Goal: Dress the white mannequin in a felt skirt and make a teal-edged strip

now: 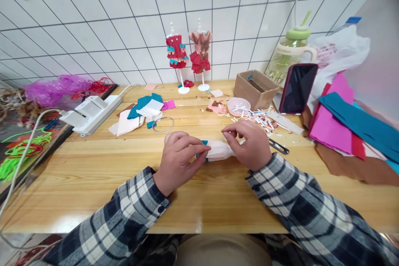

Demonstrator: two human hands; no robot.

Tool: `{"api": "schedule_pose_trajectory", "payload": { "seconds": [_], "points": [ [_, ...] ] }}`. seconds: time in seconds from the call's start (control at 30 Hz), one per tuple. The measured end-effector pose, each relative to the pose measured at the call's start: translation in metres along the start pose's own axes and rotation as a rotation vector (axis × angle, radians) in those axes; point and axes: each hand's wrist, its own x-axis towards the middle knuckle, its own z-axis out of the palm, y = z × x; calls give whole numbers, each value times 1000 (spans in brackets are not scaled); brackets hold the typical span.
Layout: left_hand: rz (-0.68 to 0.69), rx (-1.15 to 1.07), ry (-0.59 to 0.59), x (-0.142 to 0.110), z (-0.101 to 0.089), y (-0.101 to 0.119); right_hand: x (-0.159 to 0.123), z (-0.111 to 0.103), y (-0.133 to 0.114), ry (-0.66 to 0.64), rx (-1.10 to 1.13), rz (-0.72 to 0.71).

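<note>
A white, softly creased piece that looks like crepe paper (220, 151) lies on the table between my hands, with a teal strip (205, 142) at its left end. My left hand (183, 160) is closed in a pinch on the white piece, where it meets the teal. My right hand (249, 143) is over the right end of the piece, thumb and forefinger pressed together. Whatever sits in that pinch is too small to make out. A black-handled tool (278, 146), partly covered, lies just right of my right hand.
Two small dress stands, one with a red dress (176, 52) and one brown-and-red (200, 52), stand by the wall. Paper scraps (146, 108), a metal ring (163, 125), pink dish (238, 107), cardboard box (255, 89), phone (298, 88), coloured paper (336, 120) and power strip (96, 114) surround the work.
</note>
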Motion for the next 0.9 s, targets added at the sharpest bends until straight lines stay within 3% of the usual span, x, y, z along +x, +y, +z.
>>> {"api": "schedule_pose_trajectory", "payload": {
  "seconds": [0.13,0.47,0.7,0.8,0.9],
  "points": [
    [0,-3,0,-1,0,0,-2,1,-6,-7,110,-9],
    [8,32,-31,-2,-3,-1,-7,4,-22,-127,127,11],
    [-8,12,-26,1,-3,3,-7,0,-27,-61,63,-52],
    [-49,-13,-83,5,-9,-3,-6,-3,-25,-45,68,-59],
    [-55,-23,-213,8,-18,-16,-6,-1,-16,-124,80,-59]
  ]
}}
